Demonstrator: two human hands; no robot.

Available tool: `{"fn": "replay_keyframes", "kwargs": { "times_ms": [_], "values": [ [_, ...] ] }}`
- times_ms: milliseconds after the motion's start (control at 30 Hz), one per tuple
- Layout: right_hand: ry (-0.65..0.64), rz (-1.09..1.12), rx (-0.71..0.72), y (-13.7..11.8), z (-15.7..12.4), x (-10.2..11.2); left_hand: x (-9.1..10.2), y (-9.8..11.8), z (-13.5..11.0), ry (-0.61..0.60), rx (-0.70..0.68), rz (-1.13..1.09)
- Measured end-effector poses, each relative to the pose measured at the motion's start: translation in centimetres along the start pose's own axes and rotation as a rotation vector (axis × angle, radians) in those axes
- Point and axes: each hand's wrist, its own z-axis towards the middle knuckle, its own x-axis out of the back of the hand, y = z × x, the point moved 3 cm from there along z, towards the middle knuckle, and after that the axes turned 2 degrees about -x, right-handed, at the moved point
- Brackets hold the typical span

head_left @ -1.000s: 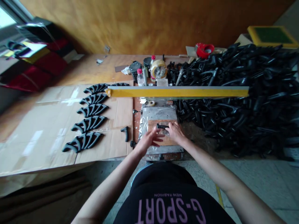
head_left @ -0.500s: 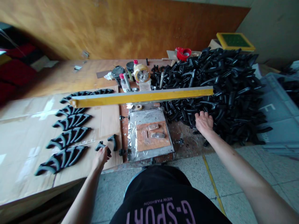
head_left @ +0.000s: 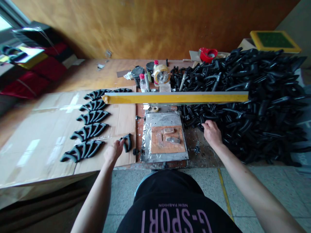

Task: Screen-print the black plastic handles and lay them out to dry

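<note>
A black plastic bracket (head_left: 126, 143) is pinched by the left hand (head_left: 113, 151); the open right hand (head_left: 212, 132) is held at the bracket pile (head_left: 255, 106), which may slide if bumped.

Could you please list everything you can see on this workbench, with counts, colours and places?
Black moulded parts heap: many, black, right of the plate.
Part rows: five, black, on cardboard, left.
Straightedge bar: one, yellow and grey, across the bench.
Foil-wrapped metal plate: one, silver, centre, with orange board on it.
Tape roll: one, clear, behind the bar.
Tape dispenser: one, red, far edge.
Single part: one, black, on cardboard.
Left hand: one, at that part.
Right hand: one, at the heap.
</note>
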Motion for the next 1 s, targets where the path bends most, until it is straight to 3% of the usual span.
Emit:
{"fn": "replay_keyframes", "kwargs": {
  "times_ms": [133,200,267,367,433,567,667,733,867,1000],
  "values": [
    [0.016,0.218,0.146,-4.2,1.5,-0.3,3.3,4.2,-0.5,0.084,-0.024,-0.037],
    [0.024,0.287,0.069,-3.6,1.9,-0.4,4.4,5.4,-0.8,0.122,-0.062,-0.089],
    [0.028,0.315,-0.082,-1.2,1.6,-0.7,4.8,5.5,-1.2,0.144,-0.092,-0.147],
    [-0.02,0.337,-0.252,2.3,-0.1,-1.4,4.1,4.6,-1.9,0.136,-0.116,-0.219],
    [-0.119,0.356,-0.287,2.7,-1.6,-2.5,3.3,4.2,-2.2,0.119,-0.124,-0.266],
    [-0.407,0.382,-0.198,-0.5,-3.7,-5.5,1.9,5.2,-2.1,0.055,-0.15,-0.422],
    [-0.522,0.384,-0.186,-2.1,-3.9,-6.9,1.4,6.5,-1.7,0.043,-0.146,-0.535],
    [-0.501,0.396,-0.226,-2.0,-3.3,-7.0,1.5,6.9,-1.7,0.055,-0.144,-0.611],
    [-0.285,0.646,-0.264,-2.3,-1.4,-5.3,3.4,7.7,-2.7,0.065,-0.13,-0.85],
    [-0.268,0.925,-0.144,-7.2,0.3,-3.6,7.7,10.0,-4.3,0.128,-0.214,-1.053]
  ]
}}
